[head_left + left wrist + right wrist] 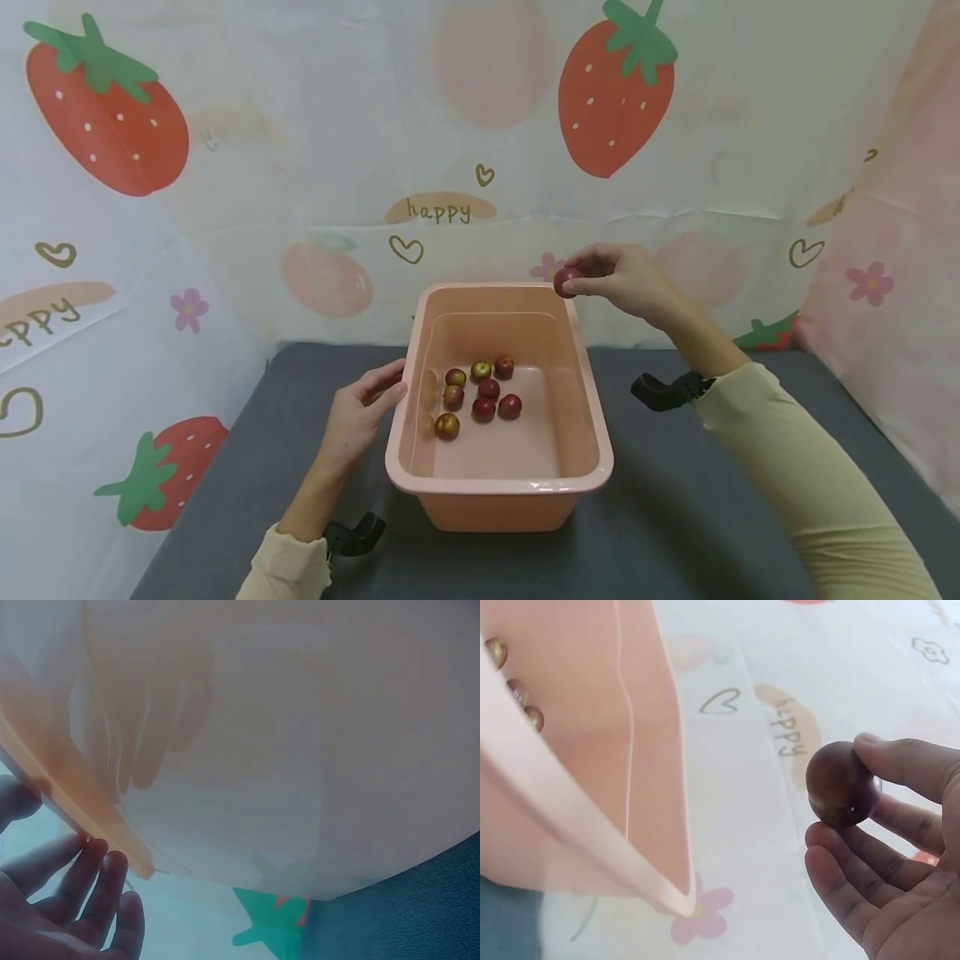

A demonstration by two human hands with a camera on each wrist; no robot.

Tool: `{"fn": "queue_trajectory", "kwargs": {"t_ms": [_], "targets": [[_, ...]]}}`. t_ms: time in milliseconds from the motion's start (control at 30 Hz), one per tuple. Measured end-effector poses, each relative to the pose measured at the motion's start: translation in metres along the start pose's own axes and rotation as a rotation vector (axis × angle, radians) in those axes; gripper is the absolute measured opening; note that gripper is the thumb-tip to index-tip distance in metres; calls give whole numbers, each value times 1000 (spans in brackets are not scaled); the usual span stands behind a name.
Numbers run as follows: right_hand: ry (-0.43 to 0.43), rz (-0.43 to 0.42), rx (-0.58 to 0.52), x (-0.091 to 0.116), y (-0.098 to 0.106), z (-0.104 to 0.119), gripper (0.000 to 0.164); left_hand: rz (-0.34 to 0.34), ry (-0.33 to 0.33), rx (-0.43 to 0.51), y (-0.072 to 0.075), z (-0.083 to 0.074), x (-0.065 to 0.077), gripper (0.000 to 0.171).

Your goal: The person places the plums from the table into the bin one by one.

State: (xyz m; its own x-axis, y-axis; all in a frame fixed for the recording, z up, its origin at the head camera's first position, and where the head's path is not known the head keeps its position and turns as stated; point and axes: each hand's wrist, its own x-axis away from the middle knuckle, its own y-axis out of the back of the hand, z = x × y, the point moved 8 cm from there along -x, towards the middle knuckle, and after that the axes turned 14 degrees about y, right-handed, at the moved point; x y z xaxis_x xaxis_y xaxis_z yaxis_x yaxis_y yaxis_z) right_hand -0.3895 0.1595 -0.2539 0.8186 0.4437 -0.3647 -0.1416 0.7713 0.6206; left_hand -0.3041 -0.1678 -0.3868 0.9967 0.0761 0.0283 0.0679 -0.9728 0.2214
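My right hand [626, 282] pinches a dark red plum [844, 784] between thumb and fingers. It holds the plum at the far right corner of a peach-coloured plastic basin [498, 485], overlapping the rim in the head view. In the right wrist view the plum appears beside the basin's corner, glossy with a yellowish patch. My left hand [360, 412] rests its thumb and fingertips against the outer left rim, fingers loosely extended. Inside, several red and yellow-green plums [483, 408] lie on the basin floor, mostly towards the left and back.
The basin stands on a dark grey table [675, 500]. Behind it hangs a pale cloth [337, 125] printed with strawberries, hearts and the word "happy". A black wrist mount [667, 390] sticks out from the right wrist, another [356, 535] from the left.
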Motion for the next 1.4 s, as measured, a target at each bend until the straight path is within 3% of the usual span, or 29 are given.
{"fn": "queue_trajectory", "kwargs": {"t_ms": [433, 767, 967, 1167, 1400], "targets": [[-2, 25, -9, -29, -21, 9, 35, -6, -5, 13, 0, 0, 0, 41], [-28, 24, -56, -51, -53, 15, 35, -3, 0, 36, 1, 0, 0, 41], [-51, -6, -91, -59, -67, 9, 31, -2, -3, 30, 1, 1, 0, 41], [-151, 20, -49, -57, -83, -11, 30, -2, -6, 33, 0, 1, 0, 40], [-180, 53, -54, -53, -100, -23, 24, -9, 1, 43, 0, 0, 1, 40]]}}
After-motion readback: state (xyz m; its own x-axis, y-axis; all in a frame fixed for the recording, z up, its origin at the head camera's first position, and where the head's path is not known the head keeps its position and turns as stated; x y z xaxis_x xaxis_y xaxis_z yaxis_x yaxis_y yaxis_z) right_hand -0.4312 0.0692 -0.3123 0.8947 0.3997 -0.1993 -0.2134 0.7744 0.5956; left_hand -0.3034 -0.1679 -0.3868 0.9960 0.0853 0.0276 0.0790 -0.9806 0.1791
